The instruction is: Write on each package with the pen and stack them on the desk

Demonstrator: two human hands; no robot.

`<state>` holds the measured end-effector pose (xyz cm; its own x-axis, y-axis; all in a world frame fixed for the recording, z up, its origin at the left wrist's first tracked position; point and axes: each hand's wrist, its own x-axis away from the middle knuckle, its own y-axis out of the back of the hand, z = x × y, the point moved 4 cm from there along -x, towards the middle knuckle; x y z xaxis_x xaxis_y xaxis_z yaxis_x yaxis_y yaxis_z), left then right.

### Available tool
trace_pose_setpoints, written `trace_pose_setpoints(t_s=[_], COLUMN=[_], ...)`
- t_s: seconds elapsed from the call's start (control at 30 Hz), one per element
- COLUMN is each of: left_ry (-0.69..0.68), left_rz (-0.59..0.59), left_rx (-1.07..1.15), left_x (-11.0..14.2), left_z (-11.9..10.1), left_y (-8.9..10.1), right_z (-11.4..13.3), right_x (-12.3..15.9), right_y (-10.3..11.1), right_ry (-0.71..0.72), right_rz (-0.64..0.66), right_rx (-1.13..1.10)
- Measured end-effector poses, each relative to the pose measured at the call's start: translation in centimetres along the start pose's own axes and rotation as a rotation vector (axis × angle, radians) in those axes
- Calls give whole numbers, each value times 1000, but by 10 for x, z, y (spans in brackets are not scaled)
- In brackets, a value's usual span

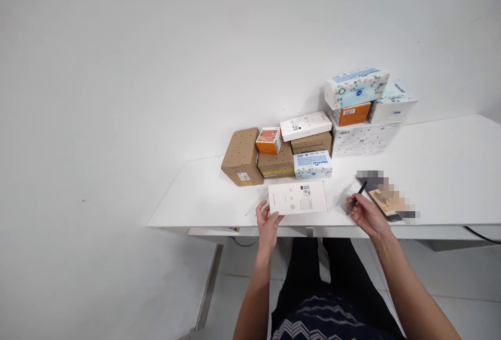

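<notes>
A flat white box [298, 197] with small print lies near the front edge of the white table [442, 173]. My left hand [267, 221] grips its left end, fingers closed round the edge. My right hand [366, 214] is to the right of the box, apart from it, and pinches a black pen [356, 198] whose tip points up and away over the tabletop.
Behind the white box stands a cluster of boxes: a dotted brown carton [241, 157], brown cartons [276, 165], a small orange box [268, 140], a blue-white box [312, 165] and stacked tissue boxes [357, 87]. A blurred dark item [385, 196] lies right of my hand.
</notes>
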<state>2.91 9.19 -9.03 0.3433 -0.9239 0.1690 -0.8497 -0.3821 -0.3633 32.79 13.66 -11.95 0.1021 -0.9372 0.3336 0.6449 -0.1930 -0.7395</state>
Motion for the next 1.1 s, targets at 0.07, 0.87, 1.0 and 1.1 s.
trace_pose_setpoints(t_s=[0.07, 0.87, 1.0, 1.1], left_ry=[-14, -120, -237, -363], left_rz=[12, -22, 30, 102], left_rx=[15, -48, -134, -239], left_x=[0, 5, 15, 26], left_z=[-2, -9, -34, -59], left_y=[0, 3, -2, -10], right_z=[0, 1, 2, 1], right_x=[-1, 1, 2, 1], right_y=[1, -1, -1, 1], right_ry=[4, 0, 6, 4], right_rz=[2, 3, -5, -7], right_rx=[1, 0, 11, 10])
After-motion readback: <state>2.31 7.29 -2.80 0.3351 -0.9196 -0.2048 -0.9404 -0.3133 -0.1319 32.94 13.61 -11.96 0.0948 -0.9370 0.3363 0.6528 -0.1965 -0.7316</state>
